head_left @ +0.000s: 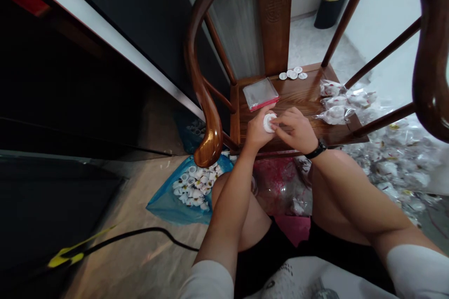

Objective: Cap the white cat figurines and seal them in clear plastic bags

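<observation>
A round white plastic cap (269, 123) sits between my hands above the front of a dark wooden chair seat (298, 96). My left hand (257, 131) grips it, and the fingers of my right hand (293, 130) press on its edge. Its far side is partly hidden by my fingers. Behind my hands lie a clear plastic bag with a red seal (260, 94) and several small white discs (291, 74). Clear packets holding white items (333, 113) lie on the seat to the right.
The chair's curved wooden arms and back posts (208, 117) surround the seat. A blue bag of white caps (194, 187) lies on the floor at left, and a heap of plastic packets (396, 163) at right. A black bin (330, 7) stands behind.
</observation>
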Available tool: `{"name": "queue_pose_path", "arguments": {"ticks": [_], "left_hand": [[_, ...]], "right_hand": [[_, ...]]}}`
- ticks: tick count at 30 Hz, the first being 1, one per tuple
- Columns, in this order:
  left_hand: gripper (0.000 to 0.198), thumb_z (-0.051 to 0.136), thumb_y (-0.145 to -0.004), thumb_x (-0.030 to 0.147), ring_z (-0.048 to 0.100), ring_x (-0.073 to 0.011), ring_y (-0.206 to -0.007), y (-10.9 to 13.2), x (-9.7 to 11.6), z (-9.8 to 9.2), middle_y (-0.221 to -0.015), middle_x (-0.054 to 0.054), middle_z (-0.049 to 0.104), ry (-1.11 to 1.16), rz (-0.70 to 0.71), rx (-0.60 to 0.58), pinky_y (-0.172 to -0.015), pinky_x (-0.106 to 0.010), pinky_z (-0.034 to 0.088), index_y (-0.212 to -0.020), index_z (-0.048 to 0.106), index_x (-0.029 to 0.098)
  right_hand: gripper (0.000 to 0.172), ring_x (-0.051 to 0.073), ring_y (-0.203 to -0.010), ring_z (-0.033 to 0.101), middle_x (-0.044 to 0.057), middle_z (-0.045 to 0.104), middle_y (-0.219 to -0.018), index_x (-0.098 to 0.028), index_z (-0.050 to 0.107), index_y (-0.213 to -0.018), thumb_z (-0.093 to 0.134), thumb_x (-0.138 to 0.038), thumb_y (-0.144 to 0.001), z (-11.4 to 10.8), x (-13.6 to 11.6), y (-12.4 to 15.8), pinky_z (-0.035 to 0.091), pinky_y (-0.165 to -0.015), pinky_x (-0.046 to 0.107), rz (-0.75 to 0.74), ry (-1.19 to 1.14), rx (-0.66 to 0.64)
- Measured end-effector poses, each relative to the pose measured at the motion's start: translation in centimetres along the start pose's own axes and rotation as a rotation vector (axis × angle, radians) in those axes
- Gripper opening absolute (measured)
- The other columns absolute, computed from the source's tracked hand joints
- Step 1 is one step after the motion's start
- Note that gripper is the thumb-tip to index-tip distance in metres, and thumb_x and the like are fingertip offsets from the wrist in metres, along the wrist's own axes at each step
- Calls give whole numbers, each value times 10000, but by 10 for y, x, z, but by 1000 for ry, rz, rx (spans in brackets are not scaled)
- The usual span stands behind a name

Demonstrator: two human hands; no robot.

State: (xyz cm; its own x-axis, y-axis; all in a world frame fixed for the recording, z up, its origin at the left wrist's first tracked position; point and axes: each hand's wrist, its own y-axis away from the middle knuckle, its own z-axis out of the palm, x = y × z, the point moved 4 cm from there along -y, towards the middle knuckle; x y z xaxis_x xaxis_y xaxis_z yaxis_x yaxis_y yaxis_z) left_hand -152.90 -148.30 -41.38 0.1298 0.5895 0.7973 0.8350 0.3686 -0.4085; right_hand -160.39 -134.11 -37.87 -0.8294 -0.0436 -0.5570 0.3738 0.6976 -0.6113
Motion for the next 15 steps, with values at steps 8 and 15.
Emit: {"name": "queue_pose_path", "arguments": {"ticks": [8,15], "left_hand": [[733,722,-866,168,708,-249,-1160,3,4,2,-1284,-42,753,-242,87,-37,-1075,-360,516,-1559,527,303],[765,683,-876,141,695,-259,-1181,4,6,7,-1310,-37,751,-328,129,-149,-1062,-356,510,-1593,510,344]], "right_hand": [[87,283,-870,615,62,716,-852,-243,650,-876,696,-305,-917,8,3,2,479,-822,432,181,103,80],[190,213,-647,557,18,618,-671,-245,535,-717,696,-216,-814,11,13,0,427,-695,369,265,92,-82]]}}
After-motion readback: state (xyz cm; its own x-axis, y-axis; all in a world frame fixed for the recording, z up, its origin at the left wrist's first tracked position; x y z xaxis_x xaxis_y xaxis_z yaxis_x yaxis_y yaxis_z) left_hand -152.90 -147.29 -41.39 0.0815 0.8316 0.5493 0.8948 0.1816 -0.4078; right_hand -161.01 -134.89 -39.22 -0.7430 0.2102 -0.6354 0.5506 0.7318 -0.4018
